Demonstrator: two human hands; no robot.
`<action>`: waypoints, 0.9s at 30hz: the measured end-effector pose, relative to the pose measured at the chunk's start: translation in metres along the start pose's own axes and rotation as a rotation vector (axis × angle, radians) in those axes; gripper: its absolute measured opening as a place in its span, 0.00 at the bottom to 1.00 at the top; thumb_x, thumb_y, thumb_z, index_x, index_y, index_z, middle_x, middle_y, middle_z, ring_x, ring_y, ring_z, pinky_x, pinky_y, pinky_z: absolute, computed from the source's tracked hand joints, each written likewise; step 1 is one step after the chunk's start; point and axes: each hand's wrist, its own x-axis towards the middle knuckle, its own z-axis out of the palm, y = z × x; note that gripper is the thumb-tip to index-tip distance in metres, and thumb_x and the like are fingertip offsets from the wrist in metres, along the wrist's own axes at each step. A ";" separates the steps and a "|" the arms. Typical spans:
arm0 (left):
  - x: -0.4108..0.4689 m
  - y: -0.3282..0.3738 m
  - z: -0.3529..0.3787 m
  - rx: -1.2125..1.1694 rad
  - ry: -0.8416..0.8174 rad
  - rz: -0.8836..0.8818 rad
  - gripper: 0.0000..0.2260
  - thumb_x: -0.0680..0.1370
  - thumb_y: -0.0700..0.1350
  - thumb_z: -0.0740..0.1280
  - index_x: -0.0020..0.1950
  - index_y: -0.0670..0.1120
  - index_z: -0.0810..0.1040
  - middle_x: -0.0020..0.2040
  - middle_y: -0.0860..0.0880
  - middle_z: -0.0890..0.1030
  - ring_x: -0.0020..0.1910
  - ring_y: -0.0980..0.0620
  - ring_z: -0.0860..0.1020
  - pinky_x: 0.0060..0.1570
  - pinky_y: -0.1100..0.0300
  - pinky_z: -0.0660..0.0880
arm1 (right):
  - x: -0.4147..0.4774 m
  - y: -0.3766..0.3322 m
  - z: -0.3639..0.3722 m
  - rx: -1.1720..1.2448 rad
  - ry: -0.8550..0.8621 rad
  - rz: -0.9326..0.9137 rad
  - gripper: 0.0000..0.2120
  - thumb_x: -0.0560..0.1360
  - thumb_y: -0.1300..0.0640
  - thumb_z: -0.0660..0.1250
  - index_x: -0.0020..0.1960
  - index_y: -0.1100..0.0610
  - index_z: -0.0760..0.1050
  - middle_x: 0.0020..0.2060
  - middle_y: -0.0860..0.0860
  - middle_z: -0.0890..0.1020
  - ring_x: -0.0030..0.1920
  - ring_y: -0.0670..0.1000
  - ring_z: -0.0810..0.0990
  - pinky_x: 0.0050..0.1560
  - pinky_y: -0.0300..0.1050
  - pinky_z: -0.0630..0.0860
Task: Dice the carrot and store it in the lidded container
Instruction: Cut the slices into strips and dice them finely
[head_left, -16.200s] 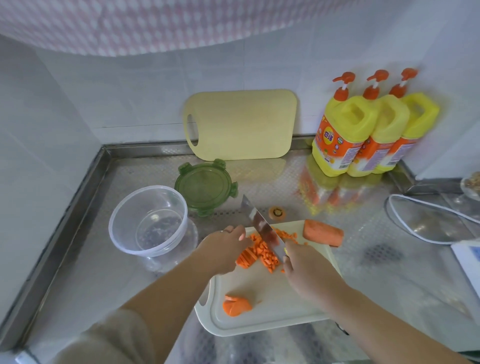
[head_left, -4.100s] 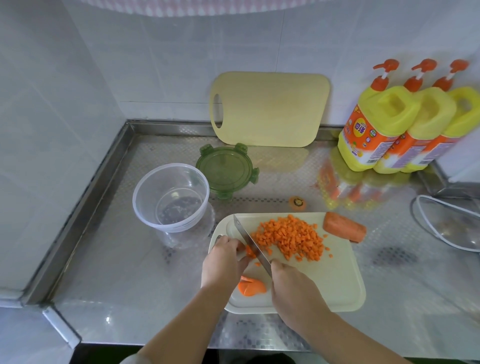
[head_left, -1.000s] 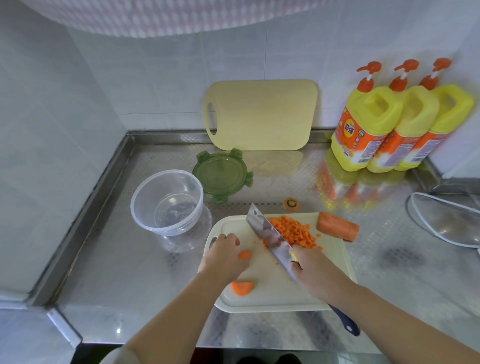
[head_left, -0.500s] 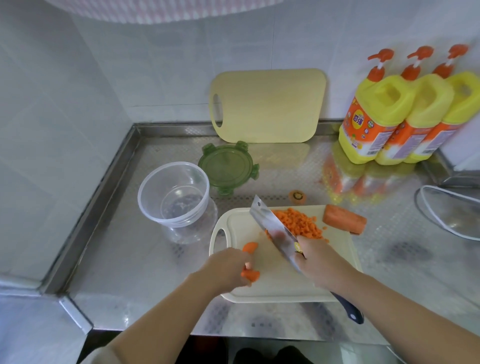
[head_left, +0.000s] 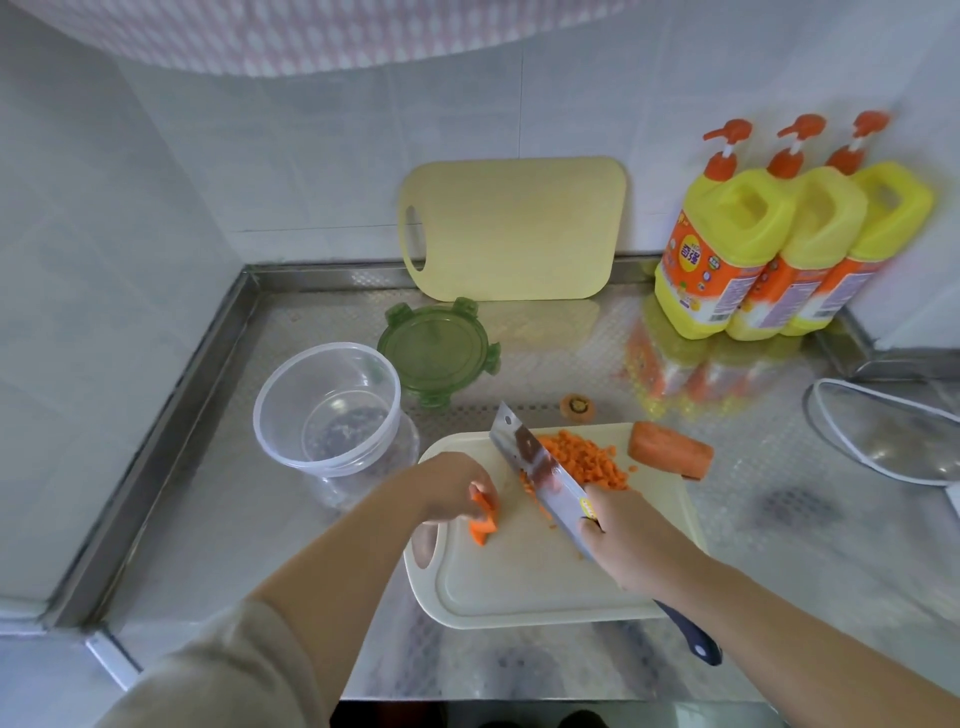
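fingers, left hand (head_left: 447, 486): pinch on carrot slices (head_left: 482, 515); right hand (head_left: 623, 540): around knife (head_left: 540, 467); chinese-lettered bottles (head_left: 727, 249)

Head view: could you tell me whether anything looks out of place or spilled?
A carrot end lies off the cutting board on the counter; a few dice sit apart from the diced pile.

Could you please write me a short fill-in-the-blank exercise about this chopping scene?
1. The right hand grips the ____.
2. The left hand holds slices of ____.
3. The lid beside the clear container is ____ in colour.
4. ____ yellow bottles stand by the wall.
Missing words: knife, carrot, green, three.
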 end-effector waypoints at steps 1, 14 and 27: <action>0.002 0.000 0.002 0.019 0.019 0.002 0.14 0.74 0.43 0.71 0.60 0.49 0.79 0.52 0.52 0.80 0.50 0.56 0.74 0.45 0.65 0.67 | 0.000 -0.001 0.000 -0.006 -0.002 0.001 0.15 0.79 0.60 0.54 0.35 0.55 0.55 0.31 0.50 0.63 0.28 0.47 0.60 0.27 0.40 0.55; 0.000 0.024 0.051 0.131 0.371 -0.387 0.15 0.78 0.50 0.61 0.62 0.45 0.68 0.59 0.47 0.72 0.60 0.44 0.72 0.55 0.53 0.71 | 0.004 -0.002 0.002 -0.001 -0.014 0.015 0.15 0.79 0.61 0.54 0.35 0.53 0.56 0.30 0.49 0.64 0.26 0.45 0.63 0.26 0.36 0.58; 0.003 0.031 0.042 0.137 0.371 -0.382 0.12 0.79 0.45 0.58 0.62 0.44 0.68 0.59 0.45 0.71 0.57 0.42 0.74 0.54 0.53 0.70 | 0.006 -0.003 -0.001 0.030 -0.009 0.050 0.15 0.78 0.62 0.53 0.35 0.52 0.55 0.30 0.49 0.63 0.26 0.46 0.62 0.26 0.37 0.57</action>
